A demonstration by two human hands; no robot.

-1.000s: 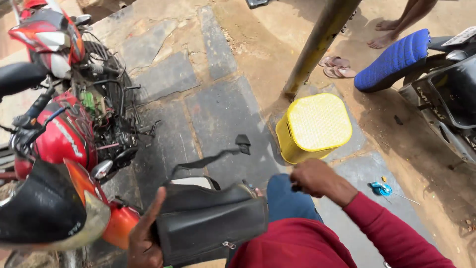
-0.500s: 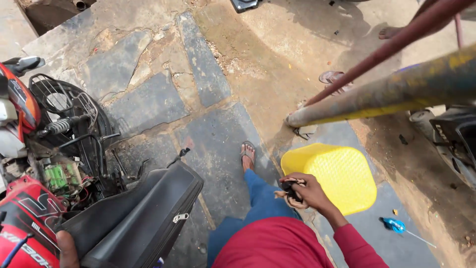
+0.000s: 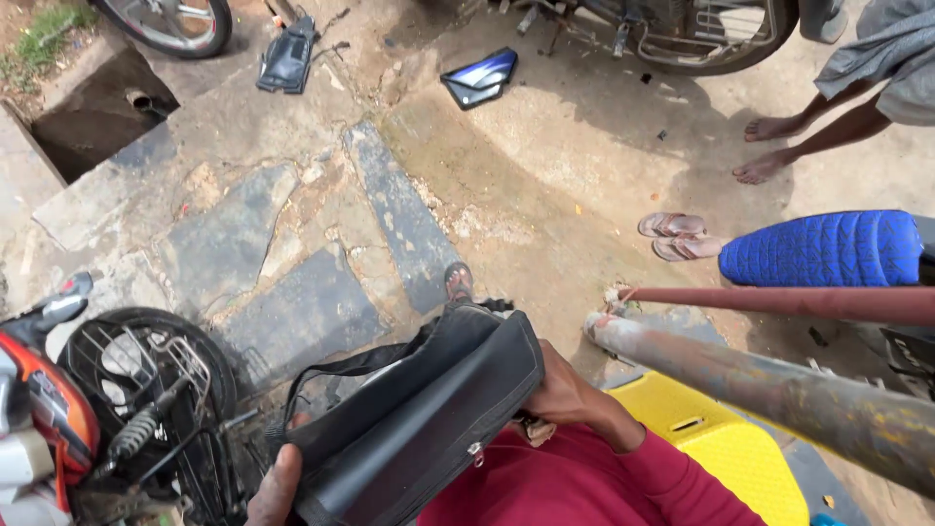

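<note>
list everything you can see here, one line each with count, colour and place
motorcycle seat: 1, black, bottom centre, held in both hands
stool: 1, yellow, lower right
poles: 2, rusty and reddish, right side
blue seat: 1, blue, right edge
sandals: 2, pinkish, on ground, right
red motorcycle: 1, red, lower left
body panel: 1, blue-black, top centre
dark part: 1, black, top left
bystander's feet: 2, bare, upper right
left hand: 1, under the seat's near end
right hand: 1, red sleeve, on the seat's right edge
</note>
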